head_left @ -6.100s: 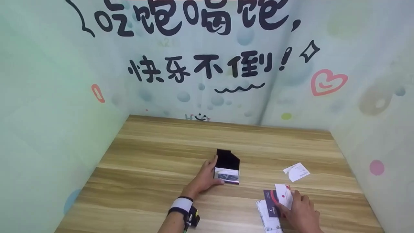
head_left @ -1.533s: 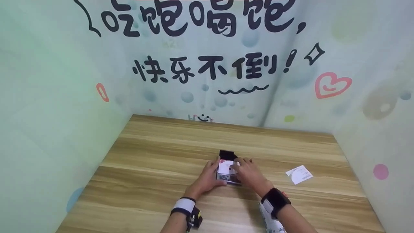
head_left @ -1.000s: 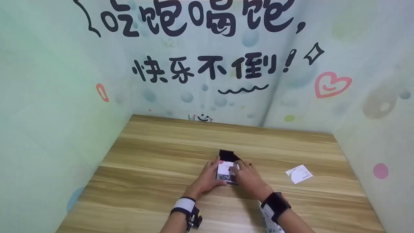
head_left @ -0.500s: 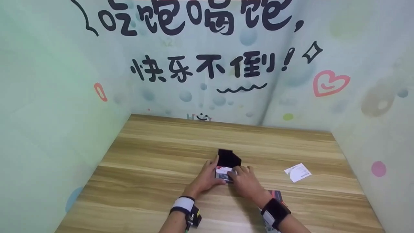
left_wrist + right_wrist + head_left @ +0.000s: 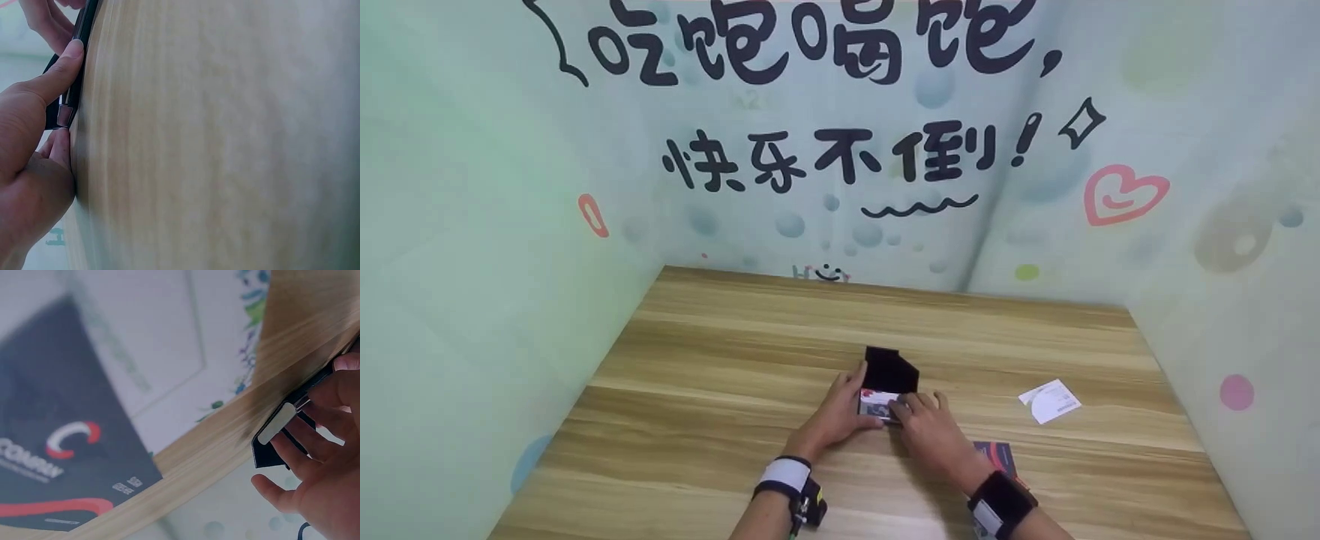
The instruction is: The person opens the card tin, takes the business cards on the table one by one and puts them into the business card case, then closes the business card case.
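Note:
A black business card case (image 5: 889, 370) stands at mid-table, its lid flipped back. My left hand (image 5: 838, 409) grips it along the left side, thumb at the near edge. A white business card with red flowers (image 5: 876, 394) sits low in the case, behind the clear strip. My right hand (image 5: 936, 433) has curled fingers on the right part of that card. In the left wrist view the left thumb (image 5: 64, 67) lies against the case's edge. In the right wrist view a white card edge (image 5: 277, 423) shows in the case under the right fingers (image 5: 298, 439).
A dark business card with a red band (image 5: 996, 457) lies below my right forearm, over a card with a floral border (image 5: 247, 343). To the right lies a loose white card (image 5: 1051, 401). Printed cloth walls (image 5: 825, 225) enclose the wooden table (image 5: 697, 337).
My right hand has brought the flowered white card from the right-hand pile to the case, and the card has slid down into it. The left hand keeps its hold.

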A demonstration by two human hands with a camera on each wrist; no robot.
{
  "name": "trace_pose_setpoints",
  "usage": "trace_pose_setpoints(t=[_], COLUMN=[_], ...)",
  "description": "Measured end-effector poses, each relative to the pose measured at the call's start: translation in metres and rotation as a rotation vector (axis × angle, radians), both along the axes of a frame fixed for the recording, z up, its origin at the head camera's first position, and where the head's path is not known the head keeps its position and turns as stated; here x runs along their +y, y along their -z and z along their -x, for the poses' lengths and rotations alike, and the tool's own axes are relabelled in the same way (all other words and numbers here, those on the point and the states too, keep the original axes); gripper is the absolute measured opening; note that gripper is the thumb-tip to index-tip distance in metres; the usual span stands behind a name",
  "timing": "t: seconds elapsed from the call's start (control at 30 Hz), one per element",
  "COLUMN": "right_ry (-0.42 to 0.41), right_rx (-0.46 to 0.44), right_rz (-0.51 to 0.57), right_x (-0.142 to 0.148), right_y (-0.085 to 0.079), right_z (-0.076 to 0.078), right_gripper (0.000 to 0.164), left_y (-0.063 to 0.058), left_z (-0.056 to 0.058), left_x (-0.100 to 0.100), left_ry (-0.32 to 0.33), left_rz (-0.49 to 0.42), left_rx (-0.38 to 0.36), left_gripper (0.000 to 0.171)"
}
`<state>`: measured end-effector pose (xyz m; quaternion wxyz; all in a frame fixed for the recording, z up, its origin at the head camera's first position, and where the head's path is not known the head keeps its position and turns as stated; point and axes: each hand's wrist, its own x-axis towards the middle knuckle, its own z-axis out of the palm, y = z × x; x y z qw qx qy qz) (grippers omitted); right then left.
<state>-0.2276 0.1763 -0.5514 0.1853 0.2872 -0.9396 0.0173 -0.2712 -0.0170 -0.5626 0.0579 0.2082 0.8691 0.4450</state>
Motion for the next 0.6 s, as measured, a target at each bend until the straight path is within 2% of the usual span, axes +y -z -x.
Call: trace_pose_setpoints(t=[0.13,0.3,0.37,0.5,0.6], right_ry=[-0.024,-0.073,-0.085,-0.086,-0.083], right_rx=[-0.027,0.025,0.014,-0.062,-0.094], right_rz=[0.078,0.142,0.145,0.127,0.102], right_x=[0.009,0.034,0.048,0.077,0.097], right_y=[-0.003,-0.011,-0.017,-0.030,-0.037], right_z=[0.000,0.006,0.008,0.012,0.013], right_gripper=[0.046,0.047,0.054,0.078,0.085], left_y=[-0.001,-0.002,-0.001,-0.001,0.000], left_z=[0.000,0.000,0.000,0.000,0.001], left_x=[0.000,0.000,0.000,0.001,0.001], left_ry=[0.005,0.005,0.001,-0.002,-0.004], left_rz=[0.002,0.008,0.012,0.010,0.005], left_rx=[-0.008,-0.007,-0.004,-0.012,-0.017], left_gripper=[0.103,0.104,0.105,0.104,0.104])
